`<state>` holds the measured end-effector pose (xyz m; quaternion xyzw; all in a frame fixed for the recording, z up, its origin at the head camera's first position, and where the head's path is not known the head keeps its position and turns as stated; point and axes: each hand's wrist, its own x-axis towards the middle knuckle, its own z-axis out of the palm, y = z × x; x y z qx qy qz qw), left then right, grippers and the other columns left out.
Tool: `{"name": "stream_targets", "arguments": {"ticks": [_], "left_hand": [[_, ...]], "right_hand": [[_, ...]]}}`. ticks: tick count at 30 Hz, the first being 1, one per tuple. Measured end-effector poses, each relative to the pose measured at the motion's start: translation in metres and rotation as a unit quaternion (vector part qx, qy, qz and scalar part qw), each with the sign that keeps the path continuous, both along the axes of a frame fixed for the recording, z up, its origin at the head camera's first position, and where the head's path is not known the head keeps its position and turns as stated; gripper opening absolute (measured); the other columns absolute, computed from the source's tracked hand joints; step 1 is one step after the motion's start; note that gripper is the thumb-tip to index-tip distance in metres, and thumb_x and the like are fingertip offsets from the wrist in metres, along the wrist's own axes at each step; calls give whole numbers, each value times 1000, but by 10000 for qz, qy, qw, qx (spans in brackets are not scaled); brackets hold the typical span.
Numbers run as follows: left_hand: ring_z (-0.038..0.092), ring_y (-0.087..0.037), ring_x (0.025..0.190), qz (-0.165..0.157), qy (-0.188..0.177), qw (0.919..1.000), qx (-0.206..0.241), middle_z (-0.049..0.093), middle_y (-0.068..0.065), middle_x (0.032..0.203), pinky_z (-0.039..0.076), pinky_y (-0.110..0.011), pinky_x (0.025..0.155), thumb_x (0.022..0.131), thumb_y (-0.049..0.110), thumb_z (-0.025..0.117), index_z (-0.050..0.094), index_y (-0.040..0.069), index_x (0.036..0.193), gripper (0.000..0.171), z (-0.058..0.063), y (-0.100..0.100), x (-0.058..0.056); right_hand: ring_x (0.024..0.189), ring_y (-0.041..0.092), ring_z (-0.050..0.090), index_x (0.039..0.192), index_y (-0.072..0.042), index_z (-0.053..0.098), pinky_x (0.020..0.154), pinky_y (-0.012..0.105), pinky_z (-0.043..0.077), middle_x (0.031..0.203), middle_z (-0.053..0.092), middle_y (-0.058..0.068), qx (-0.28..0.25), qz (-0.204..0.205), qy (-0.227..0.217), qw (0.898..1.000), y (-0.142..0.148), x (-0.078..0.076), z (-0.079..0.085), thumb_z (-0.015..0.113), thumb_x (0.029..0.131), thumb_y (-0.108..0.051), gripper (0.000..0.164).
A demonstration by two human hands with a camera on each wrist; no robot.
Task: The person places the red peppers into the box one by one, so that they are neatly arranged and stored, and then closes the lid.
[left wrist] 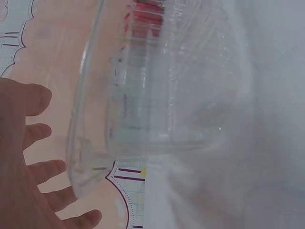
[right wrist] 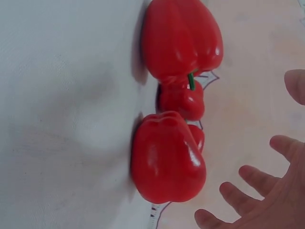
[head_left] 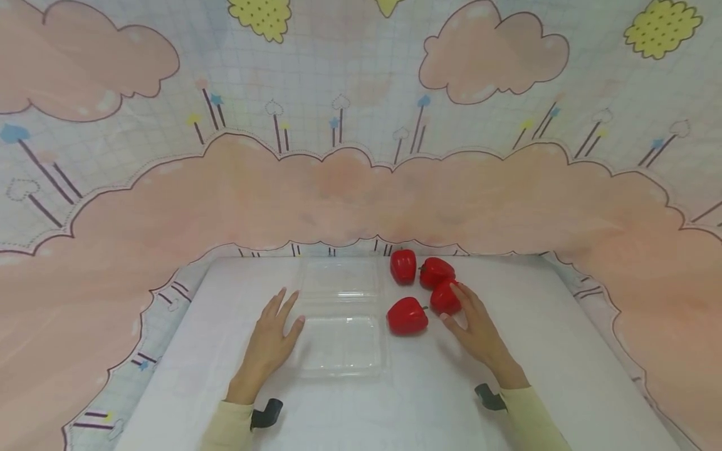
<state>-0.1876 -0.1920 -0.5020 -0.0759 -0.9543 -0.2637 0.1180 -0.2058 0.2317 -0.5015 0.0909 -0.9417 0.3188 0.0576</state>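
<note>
A clear plastic clamshell box [head_left: 341,346] lies unfolded on the white table, its lid half [head_left: 338,277] behind the other half. My left hand [head_left: 271,344] hovers by the box's left side, fingers spread and holding nothing. Over at the right, my right hand [head_left: 478,329] is beside a red bell pepper [head_left: 444,299], fingers apart. The right wrist view shows a gap between that hand and the nearest pepper [right wrist: 167,157]. Another bell pepper [head_left: 407,316] lies near the box's right edge. Two more, a pepper [head_left: 403,267] and its neighbour [head_left: 437,272], sit farther back.
A white table [head_left: 564,369] carries everything. Behind and around it hangs a cloth [head_left: 361,194] printed with clouds. Dark straps [head_left: 266,413] show at both wrists, by the pale yellow sleeves [head_left: 225,426].
</note>
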Motion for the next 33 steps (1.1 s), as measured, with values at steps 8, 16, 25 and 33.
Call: {"name": "stream_targets", "arguments": {"ticks": [8,16,25,33], "left_hand": [[31,-48,142,78,-300,9993,187,25,-21,160,38,-69,106,99,30,53,35,14,153,59,-6,-6,3],[34,-49,141,59,-614,9960,645,25,-20,161,36,-69,108,99,28,53,35,15,152,58,-9,-9,2],[43,-44,137,12,-1047,9890,1042,23,-19,161,50,-56,101,100,29,53,37,13,151,56,-21,-15,2],[55,-44,126,-217,-913,9858,1392,28,-20,159,56,-51,94,99,20,55,42,9,148,52,-27,-22,8]], "right_hand": [[144,42,28,155,-15,25,106,68,39,158,26,18,-188,-167,-46,9997,7,-2,-5,67,90,-33,79],[142,44,30,154,-14,25,105,69,39,157,27,20,-262,-301,-3,9992,11,-6,-7,66,91,-34,77],[141,42,33,154,-16,27,104,64,45,157,29,19,-668,-336,-213,9970,9,-5,-12,66,91,-32,75],[124,35,50,148,-11,38,98,54,54,143,46,17,-1475,-499,-51,9878,-5,-3,-21,68,91,-21,65]]}}
